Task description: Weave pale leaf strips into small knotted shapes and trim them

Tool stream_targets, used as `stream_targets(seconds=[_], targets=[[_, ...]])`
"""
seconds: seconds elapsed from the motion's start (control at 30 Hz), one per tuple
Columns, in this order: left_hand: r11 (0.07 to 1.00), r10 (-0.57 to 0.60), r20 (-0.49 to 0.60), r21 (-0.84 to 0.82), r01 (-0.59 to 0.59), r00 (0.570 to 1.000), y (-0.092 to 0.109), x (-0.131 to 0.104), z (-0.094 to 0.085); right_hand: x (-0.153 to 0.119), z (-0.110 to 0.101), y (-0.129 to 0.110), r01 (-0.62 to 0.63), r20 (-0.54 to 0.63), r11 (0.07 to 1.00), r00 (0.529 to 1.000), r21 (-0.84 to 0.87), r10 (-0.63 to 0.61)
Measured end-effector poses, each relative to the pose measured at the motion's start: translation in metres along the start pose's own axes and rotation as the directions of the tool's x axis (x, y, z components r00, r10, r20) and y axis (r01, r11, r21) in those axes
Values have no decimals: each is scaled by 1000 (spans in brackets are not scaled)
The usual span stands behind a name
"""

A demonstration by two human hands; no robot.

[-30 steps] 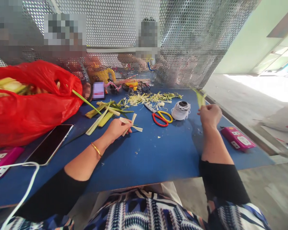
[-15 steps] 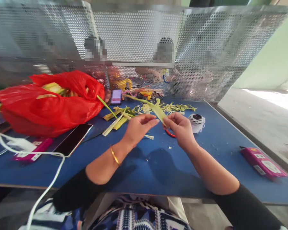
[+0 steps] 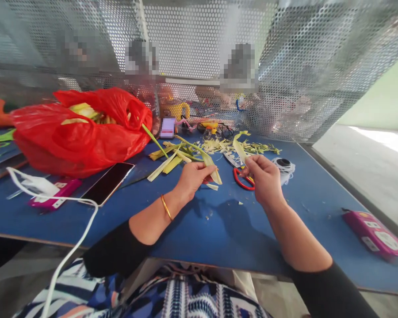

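Note:
My left hand point(image 3: 196, 176) pinches a long pale green leaf strip point(image 3: 208, 161) that runs up and to the left from the fingers. Apart from it, my right hand point(image 3: 262, 176) grips a shorter pale leaf strip point(image 3: 239, 145) with a curled tip. Red-handled scissors point(image 3: 243, 180) lie on the table between the hands, partly behind the right fingers. Several flat yellow-green leaf pieces point(image 3: 171, 161) lie beyond my left hand. Small cut leaf bits point(image 3: 219, 145) are spread farther back, and a roll of white thread point(image 3: 287, 169) stands beside my right hand.
A red plastic bag point(image 3: 96, 145) holding leaves fills the left. In front of it lie a dark phone point(image 3: 109, 182), a pink power strip point(image 3: 58, 194) and a white cable point(image 3: 82, 199). A pink box point(image 3: 376, 233) sits at right. A perforated metal screen point(image 3: 199, 39) stands behind the table.
The leaf held between both hands is now in two strips, one in each hand. My hands have moved apart, uncovering more of the scissors. The view has shifted slightly.

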State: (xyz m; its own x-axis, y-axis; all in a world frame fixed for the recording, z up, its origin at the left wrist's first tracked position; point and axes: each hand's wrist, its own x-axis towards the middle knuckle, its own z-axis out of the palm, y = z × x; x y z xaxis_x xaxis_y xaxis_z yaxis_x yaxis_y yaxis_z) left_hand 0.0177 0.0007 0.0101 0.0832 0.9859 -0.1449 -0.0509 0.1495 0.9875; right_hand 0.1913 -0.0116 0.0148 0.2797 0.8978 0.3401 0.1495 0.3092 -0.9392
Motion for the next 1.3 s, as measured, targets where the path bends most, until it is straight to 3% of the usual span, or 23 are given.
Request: stream_targets(seconds=[0.07, 0.13, 0.2, 0.27, 0.33, 0.37, 0.4, 0.47, 0.5, 0.57, 0.63, 0.7, 0.73, 0.8, 0.83, 0.87, 0.9, 0.97, 1.03, 1.1, 1.17, 1.3], targets=[[993, 29, 36, 111, -33, 999, -5, 0, 4, 4, -10, -2, 14, -68, 999, 998, 43, -11], [962, 75, 124, 254, -105, 990, -11, -1, 11, 8, -22, -5, 85, -234, 994, 970, 61, -69], [892, 104, 291, 396, -219, 951, -17, -1, 22, 10, -37, -10, 208, -449, 977, 879, 55, -162], [801, 57, 454, 510, -312, 889, -23, -1, 39, 10, -53, -18, 335, -625, 942, 737, 7, -257], [722, -18, 590, 566, -397, 807, -27, 1, 63, 5, -67, -26, 413, -713, 908, 617, -66, -332], [711, -60, 643, 564, -419, 764, -28, 4, 76, 1, -72, -29, 422, -722, 901, 591, -101, -358], [724, -102, 689, 546, -422, 717, -28, 7, 90, -4, -75, -32, 416, -715, 901, 591, -127, -374], [783, -125, 726, 491, -382, 677, -27, 15, 116, -16, -79, -34, 369, -657, 918, 657, -147, -369], [804, -115, 709, 478, -354, 696, -25, 18, 127, -21, -79, -34, 334, -615, 931, 706, -147, -350], [799, 11, 597, 477, -366, 802, -20, 20, 136, -28, -79, -31, 247, -523, 957, 801, -153, -291], [795, 232, 433, 432, -427, 871, -12, 16, 128, -31, -78, -26, 143, -423, 973, 882, -181, -209], [768, 397, 276, 422, -481, 876, -4, 7, 104, -28, -76, -22, 54, -300, 973, 946, -226, -122], [700, 515, 227, 446, -558, 827, -1, 2, 90, -25, -73, -21, 25, -213, 969, 974, -246, -79], [519, 702, 235, 478, -709, 672, 6, -7, 60, -17, -62, -20, 13, 27, 961, 1000, -278, -6], [431, 739, 300, 478, -765, 604, 8, -9, 46, -13, -54, -20, 23, 163, 958, 986, -287, 26], [378, 735, 367, 478, -793, 571, 9, -11, 34, -8, -45, -21, 38, 289, 956, 956, -293, 51], [374, 708, 389, 500, -781, 589, 10, -11, 23, -4, -36, -22, 56, 390, 954, 918, -293, 66], [426, 607, 401, 565, -707, 686, 10, -8, 6, 4, -18, -24, 89, 508, 955, 859, -283, 70], [546, 473, 355, 601, -584, 807, 7, -6, -7, 9, -4, -24, 112, 550, 958, 834, -264, 54], [684, 359, 306, 557, -471, 882, 5, -5, -16, 12, 5, -22, 108, 552, 965, 832, -241, 44], [774, 298, 268, 494, -396, 916, 3, -5, -22, 12, 8, -17, 64, 518, 974, 853, -217, 60], [790, 254, 208, 519, -326, 945, 3, -4, -28, 10, 8, -6, -43, 391, 985, 914, -166, 106]])
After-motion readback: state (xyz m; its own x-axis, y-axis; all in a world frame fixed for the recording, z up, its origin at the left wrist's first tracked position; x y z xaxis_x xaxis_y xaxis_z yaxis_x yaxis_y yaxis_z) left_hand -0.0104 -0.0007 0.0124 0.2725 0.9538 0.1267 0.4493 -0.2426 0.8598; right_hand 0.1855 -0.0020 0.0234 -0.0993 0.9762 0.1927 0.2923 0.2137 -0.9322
